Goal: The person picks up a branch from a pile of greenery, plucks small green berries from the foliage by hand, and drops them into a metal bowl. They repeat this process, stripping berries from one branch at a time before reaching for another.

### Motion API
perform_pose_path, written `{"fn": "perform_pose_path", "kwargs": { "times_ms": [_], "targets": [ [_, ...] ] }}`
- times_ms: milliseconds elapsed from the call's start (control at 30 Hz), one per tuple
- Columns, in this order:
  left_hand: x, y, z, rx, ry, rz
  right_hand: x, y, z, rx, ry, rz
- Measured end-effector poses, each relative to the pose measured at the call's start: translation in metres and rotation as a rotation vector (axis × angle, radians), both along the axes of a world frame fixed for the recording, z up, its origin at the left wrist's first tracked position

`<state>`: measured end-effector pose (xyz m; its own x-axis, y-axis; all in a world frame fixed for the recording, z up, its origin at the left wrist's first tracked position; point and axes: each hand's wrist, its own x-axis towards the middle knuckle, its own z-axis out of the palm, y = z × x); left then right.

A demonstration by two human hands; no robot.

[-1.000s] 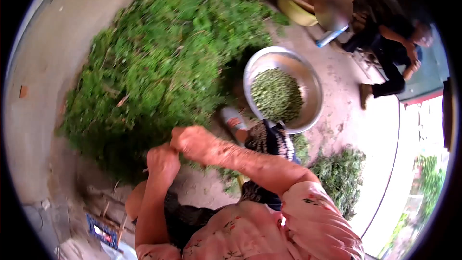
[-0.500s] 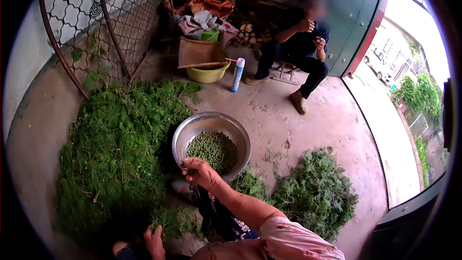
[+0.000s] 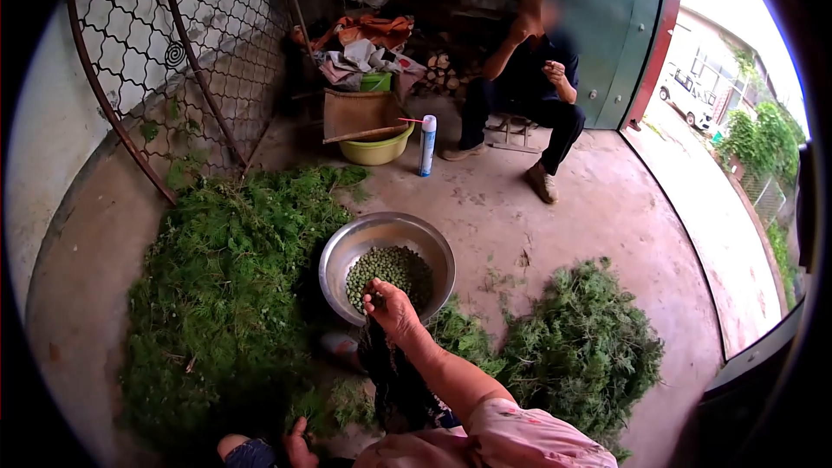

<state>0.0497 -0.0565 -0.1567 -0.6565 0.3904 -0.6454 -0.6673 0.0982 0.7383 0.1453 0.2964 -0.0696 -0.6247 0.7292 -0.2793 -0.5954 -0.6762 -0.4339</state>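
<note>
A wide metal bowl [image 3: 442,247] stands on the floor in front of me, partly filled with small round green fruits [image 3: 407,270]. My right hand [image 3: 394,308] is over the bowl's near side. Its fingers are curled inward, with small dark green pieces showing between them, apparently the same fruits. Low in the view, my left hand [image 3: 299,446] is beside the near edge of a large heap of feathery green branches [image 3: 234,269]. Its fingers look bent close to a green sprig [image 3: 314,406]; whatever they grip is hidden.
A second pile of greenery [image 3: 581,329] lies to the right. Farther back are a spray can [image 3: 427,147], a yellow-green basin [image 3: 377,152] and a seated person [image 3: 520,87] with both hands raised. A metal lattice [image 3: 208,61] leans on the left wall; the doorway opens right.
My right hand has moved right and slightly down relative to the view, farther inside the bowl's outline. My left hand has shifted slightly right and down. The whole view has shifted a little.
</note>
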Motion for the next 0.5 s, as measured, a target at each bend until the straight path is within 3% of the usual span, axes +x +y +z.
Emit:
{"fn": "perform_pose_path", "kwargs": {
  "times_ms": [67, 133, 300, 400, 467, 500],
  "targets": [
    [0.003, 0.004, 0.005, -0.055, 0.164, 0.141, -0.002, 0.003, -0.001, -0.029, -0.033, -0.003],
    [0.008, 0.007, 0.020, -0.003, 0.175, 0.167, -0.004, 0.007, -0.004, -0.074, -0.219, -0.057],
    [0.004, 0.000, 0.023, -0.052, 0.107, 0.268, -0.005, 0.034, 0.008, -0.146, -0.270, -0.261],
    [0.005, -0.008, 0.028, 0.152, 0.171, 0.155, -0.002, 0.052, 0.029, 0.130, -0.295, -0.299],
    [0.005, -0.006, 0.041, 0.200, 0.118, 0.145, 0.005, 0.077, 0.014, 0.442, -0.263, -0.139],
    [0.014, -0.005, 0.053, 0.043, 0.526, 0.003, 0.008, 0.082, 0.011, 0.517, -0.348, -0.187]
  ]
}}
